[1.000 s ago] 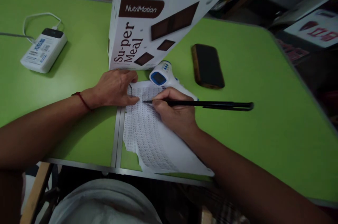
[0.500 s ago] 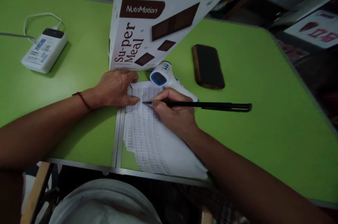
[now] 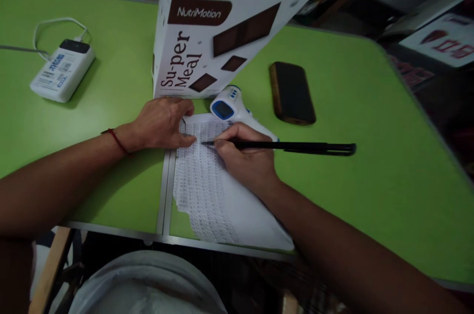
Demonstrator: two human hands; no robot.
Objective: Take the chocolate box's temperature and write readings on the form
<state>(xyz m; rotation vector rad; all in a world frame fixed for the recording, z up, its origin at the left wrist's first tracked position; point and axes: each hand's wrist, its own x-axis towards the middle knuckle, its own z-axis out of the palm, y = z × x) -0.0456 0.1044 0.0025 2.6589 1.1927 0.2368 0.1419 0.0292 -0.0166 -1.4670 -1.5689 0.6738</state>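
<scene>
A black pen (image 3: 296, 146) lies nearly level in my right hand (image 3: 250, 153), pinched by thumb and fingers, its tip at the handwriting. Under it is a sheet of white paper (image 3: 255, 210) covered on its left side with dense handwritten lines and blank at the lower right. My left hand (image 3: 163, 124) rests at the paper's upper left edge, thumb and index finger spread apart and the thumb on the sheet. Just beyond the right hand lies a white and blue infrared thermometer (image 3: 237, 106), partly covering the sheet's top.
A tall white NutriMotion box (image 3: 200, 37) stands behind the paper. To the right lies a dark phone (image 3: 292, 92); to the left, a white device (image 3: 62, 71) with a cable. A metal seam (image 3: 165, 195) crosses the green table (image 3: 370, 195). Below its front edge is a pale round stool (image 3: 148, 279).
My right hand and the pen have shifted very slightly to the right along the writing. My left hand has stayed in place.
</scene>
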